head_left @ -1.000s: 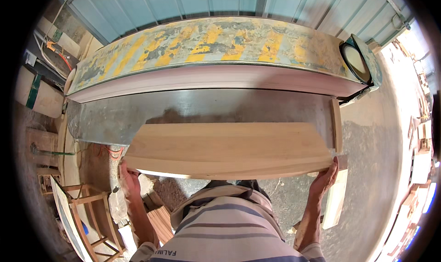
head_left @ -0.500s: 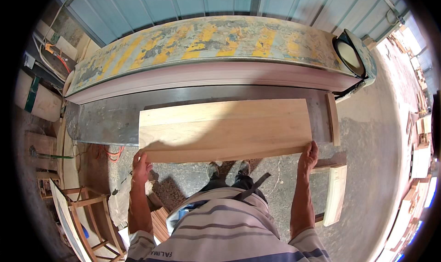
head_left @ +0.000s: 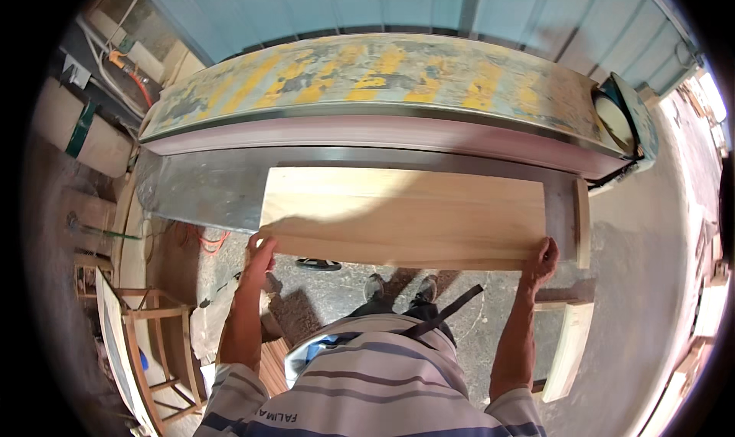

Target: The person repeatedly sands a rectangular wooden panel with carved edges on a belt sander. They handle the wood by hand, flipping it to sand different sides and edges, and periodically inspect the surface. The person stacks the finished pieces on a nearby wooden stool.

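Note:
A pale rectangular wooden board (head_left: 406, 219) lies level across my front, over the grey metal table (head_left: 199, 186) of a long belt sander. My left hand (head_left: 262, 255) is closed on its near left corner. At the near right corner my right hand (head_left: 542, 263) grips it the same way, fingers curled round the edge. Behind the board's far edge runs the pinkish sanding belt (head_left: 383, 134), with a strip of table between them. The board's near part overhangs the table; whether its underside touches the metal is hidden.
A worn cover (head_left: 367, 77) with yellow stripes tops the sander, with a roller (head_left: 615, 121) at its right end. A wooden strip (head_left: 583, 222) closes the table's right end. Wooden pieces (head_left: 566, 353) stand right, a wooden frame (head_left: 164, 353) left. An orange cable (head_left: 208, 242) lies on the floor.
The view has shifted, so the sander and the board sit further right in the picture. The board's right end is now tilted slightly nearer to me. Both hands keep their hold.

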A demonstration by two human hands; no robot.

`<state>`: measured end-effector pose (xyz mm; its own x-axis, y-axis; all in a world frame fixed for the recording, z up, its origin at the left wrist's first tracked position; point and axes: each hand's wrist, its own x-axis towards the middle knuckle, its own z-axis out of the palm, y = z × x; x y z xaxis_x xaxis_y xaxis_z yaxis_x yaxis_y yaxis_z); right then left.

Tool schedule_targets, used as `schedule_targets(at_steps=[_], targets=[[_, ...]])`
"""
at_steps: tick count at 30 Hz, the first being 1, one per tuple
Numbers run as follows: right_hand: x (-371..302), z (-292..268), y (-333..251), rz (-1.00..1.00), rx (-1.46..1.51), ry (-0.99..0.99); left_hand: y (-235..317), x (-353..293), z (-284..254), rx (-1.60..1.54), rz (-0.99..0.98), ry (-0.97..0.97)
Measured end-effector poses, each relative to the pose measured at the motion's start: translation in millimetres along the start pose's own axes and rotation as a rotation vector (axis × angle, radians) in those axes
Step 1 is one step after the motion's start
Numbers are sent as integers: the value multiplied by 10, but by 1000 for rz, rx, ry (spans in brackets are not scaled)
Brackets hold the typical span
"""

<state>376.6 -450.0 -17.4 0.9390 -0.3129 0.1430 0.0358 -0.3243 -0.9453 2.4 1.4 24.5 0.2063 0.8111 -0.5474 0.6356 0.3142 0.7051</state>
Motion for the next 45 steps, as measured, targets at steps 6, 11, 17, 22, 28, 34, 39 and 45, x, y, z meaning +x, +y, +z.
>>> schedule_targets(at_steps=[6, 11, 17, 22, 28, 34, 39, 45], targets=[[74, 123, -101, -76, -30, -19, 130, 151, 84, -40, 33, 6], [207, 220, -114, -81, 9, -40, 324, 195, 175, -42, 43, -13], [326, 350, -89, -57, 170, -60, 469, 284, 263, -70, 2, 39], [279, 476, -286, -32, 150, 23, 503, 387, 335, -135, -5, 54], [329, 473, -184, 22, 243, 31, 540, 378, 408, -202, -4, 63], [296, 580, -49, -19, 460, 80, 236, 676, 246, -218, -31, 48], [-27, 718, -401, 74, 91, 80, 107, 976, -95, -149, 54, 73], [-366, 900, -335, 104, 110, 45, 233, 1136, -418, -34, 13, 69]])
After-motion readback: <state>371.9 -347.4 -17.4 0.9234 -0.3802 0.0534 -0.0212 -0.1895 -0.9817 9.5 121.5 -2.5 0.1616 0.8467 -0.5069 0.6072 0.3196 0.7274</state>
